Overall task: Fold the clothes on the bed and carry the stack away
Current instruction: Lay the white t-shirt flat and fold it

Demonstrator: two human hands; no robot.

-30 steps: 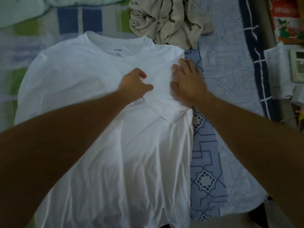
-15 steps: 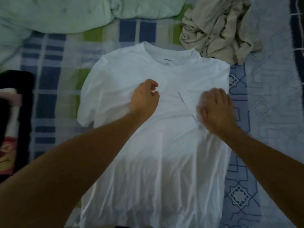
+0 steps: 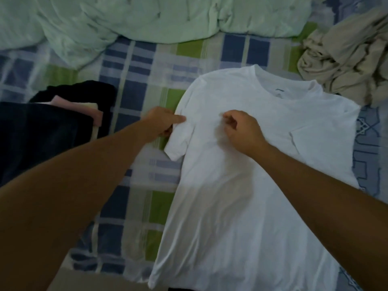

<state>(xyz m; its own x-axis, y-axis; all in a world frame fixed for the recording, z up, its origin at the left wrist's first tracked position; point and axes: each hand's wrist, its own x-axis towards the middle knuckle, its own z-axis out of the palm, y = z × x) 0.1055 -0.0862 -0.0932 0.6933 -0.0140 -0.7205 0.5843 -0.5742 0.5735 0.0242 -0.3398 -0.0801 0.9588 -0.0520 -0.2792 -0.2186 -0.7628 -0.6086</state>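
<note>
A white T-shirt (image 3: 241, 196) lies flat on the checked bedsheet (image 3: 134, 66), collar away from me. Its right sleeve is folded in over the chest. My left hand (image 3: 162, 121) pinches the edge of the left sleeve, thumb on top and fingers underneath. My right hand (image 3: 241, 129) hovers over the chest with its fingers loosely curled, holding nothing that I can see. A stack of folded clothes (image 3: 52, 122), dark with a pink and a cream layer, sits at the left.
A crumpled beige garment (image 3: 344, 59) lies at the top right, touching the shirt's shoulder. A pale green quilt (image 3: 147, 17) is bunched along the far side. A blue patterned sheet (image 3: 367, 143) covers the right edge.
The view swung left. My left hand moved from the chest to the left sleeve and took hold of it. My right hand left the folded right sleeve and came to the chest.
</note>
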